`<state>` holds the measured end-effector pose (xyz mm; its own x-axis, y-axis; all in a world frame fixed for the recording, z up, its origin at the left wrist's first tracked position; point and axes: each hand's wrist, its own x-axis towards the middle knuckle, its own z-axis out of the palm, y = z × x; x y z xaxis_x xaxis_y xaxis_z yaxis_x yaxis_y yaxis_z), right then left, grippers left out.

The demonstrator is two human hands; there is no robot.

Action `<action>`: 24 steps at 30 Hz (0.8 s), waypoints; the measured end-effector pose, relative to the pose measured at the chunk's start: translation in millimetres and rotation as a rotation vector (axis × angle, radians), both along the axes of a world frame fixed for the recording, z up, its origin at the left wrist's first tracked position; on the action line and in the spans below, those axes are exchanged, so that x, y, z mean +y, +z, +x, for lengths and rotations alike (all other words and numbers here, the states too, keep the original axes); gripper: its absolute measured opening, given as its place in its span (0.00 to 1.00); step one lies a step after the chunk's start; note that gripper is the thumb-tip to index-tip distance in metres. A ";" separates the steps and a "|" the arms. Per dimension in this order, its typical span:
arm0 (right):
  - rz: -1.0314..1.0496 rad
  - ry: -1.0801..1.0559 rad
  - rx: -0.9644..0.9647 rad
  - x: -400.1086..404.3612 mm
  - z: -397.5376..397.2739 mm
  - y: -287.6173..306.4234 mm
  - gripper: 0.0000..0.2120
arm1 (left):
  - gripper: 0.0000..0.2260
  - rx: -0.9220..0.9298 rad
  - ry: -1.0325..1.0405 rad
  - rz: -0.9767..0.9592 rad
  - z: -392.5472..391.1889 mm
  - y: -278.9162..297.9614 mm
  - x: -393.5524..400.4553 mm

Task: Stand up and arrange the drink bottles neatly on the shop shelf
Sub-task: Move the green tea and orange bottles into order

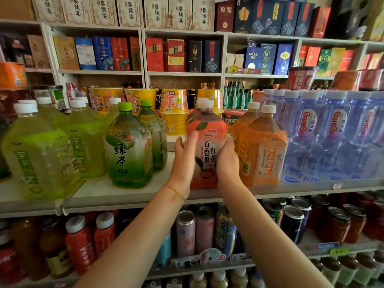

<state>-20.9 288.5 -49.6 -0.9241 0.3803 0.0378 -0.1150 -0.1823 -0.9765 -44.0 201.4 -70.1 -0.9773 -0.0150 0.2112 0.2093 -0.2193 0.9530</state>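
Left hand: the left hand (184, 161) is pressed on the left side of the red tea bottle (207, 146), fingers pointing up along it and a little blurred.
Right hand: the right hand (227, 161) is curled around the right side of the same bottle, so both hands hold it between them.
Red tea bottle: it stands upright at the front of the shelf board (128, 194), white cap on top.
Left neighbour: a green tea bottle (128, 148) stands near, with a free gap of shelf between.
Right neighbour: an orange tea bottle (262, 150) is just beside the right hand.
Further right: water bottles (332, 134) packed closely together.
Behind: yellow noodle cups (174, 109) stand behind the gap and the red tea bottle.
Far: boxes (174, 55) on the back shelves.
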 end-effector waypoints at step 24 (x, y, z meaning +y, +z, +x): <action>-0.046 0.116 -0.103 25.4 20.9 11.7 0.31 | 0.29 -0.133 -0.107 0.189 21.6 17.4 26.8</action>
